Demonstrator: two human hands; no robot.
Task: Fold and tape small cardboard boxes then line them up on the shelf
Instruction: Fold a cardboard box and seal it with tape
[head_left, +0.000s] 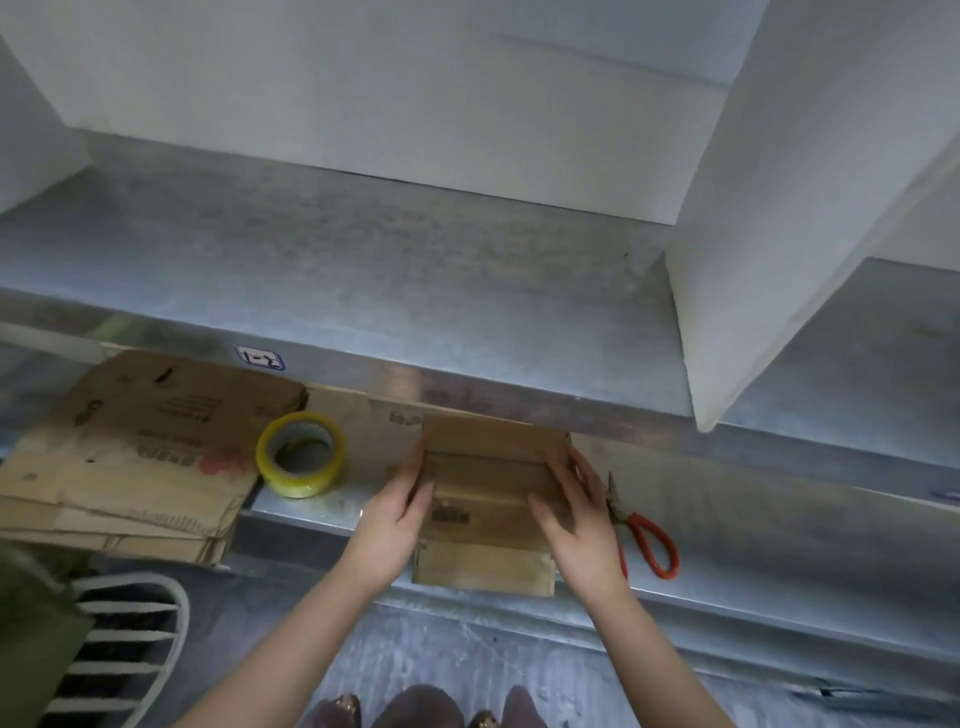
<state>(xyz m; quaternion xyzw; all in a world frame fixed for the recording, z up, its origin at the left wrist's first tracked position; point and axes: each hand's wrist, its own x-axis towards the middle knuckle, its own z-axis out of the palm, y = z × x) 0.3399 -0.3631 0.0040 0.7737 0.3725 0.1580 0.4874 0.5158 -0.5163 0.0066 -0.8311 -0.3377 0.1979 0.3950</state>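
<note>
Two hands on one box (488, 493), and it sits at the front of the ledge (727, 561), under the lip of the shelf (363, 270), its near flap hanging over the edge. The left hand (389, 525) presses the left side and the right hand (576, 519) the right side. Fingers on both look straight and flat against the card, thumbs laid across the top panel: a squeeze between palms, not a fist.

By my reading this is the folding step. The far flap seems to stand up, the near one droops, and nothing looks sealed yet. To do it well, square the walls first so the corners meet true, then bring the flaps down with their edges meeting on the middle line. One hand should pin that seam while the other goes for the tape (301, 454), lying near on the left. The scissors (644, 535) lie just beside the right hand, red handles toward the person. Run the strip along the seam and down both ends.

Now the writing. A small label (258, 358) on the shelf's front edge reads "1-2". The box carries a dark printed block, too blurred to read. The flats (135, 452) stacked at left show red and black print, upside down and not legible.
</note>
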